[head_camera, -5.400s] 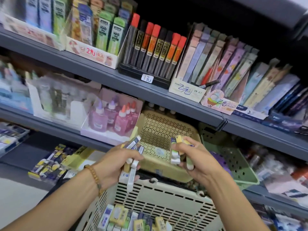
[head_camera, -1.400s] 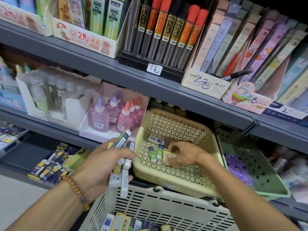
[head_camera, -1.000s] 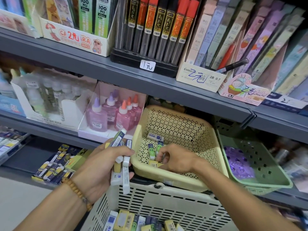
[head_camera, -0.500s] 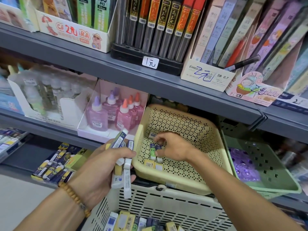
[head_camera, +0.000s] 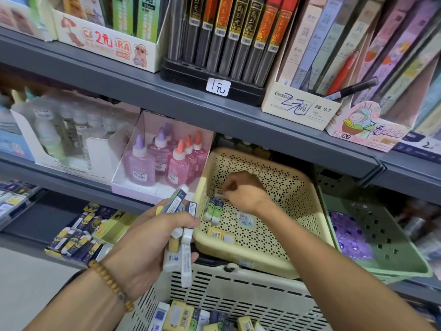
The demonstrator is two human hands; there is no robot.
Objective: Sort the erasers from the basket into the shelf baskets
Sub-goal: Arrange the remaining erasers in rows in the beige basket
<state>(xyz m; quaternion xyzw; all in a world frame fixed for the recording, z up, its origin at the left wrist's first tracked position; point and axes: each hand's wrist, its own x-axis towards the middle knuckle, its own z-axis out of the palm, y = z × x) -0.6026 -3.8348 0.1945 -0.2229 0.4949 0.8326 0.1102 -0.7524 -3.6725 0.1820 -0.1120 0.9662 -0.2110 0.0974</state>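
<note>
My left hand (head_camera: pixel 148 244) grips a bundle of long wrapped erasers (head_camera: pixel 177 237) just left of the cream shelf basket (head_camera: pixel 274 259). Inside that basket my right hand (head_camera: pixel 243 192) pinches a small white eraser (head_camera: pixel 218 193) near the back left wall. Two green erasers (head_camera: pixel 213 210) and two yellow ones (head_camera: pixel 220 235) lie on the basket floor in front of it. The white slotted carry basket (head_camera: pixel 238 290) below holds several more erasers (head_camera: pixel 191 316).
A green shelf basket (head_camera: pixel 391 256) with purple items sits to the right. Pink glue bottles (head_camera: pixel 164 161) in a white box stand to the left. The grey upper shelf (head_camera: pixel 214 108) carries pencil-lead boxes. Blue and yellow packs (head_camera: pixel 78 237) lie on the lower shelf.
My right hand moved from the front of the cream basket towards its back left and now pinches the white eraser. The left hand kept its bundle in place.
</note>
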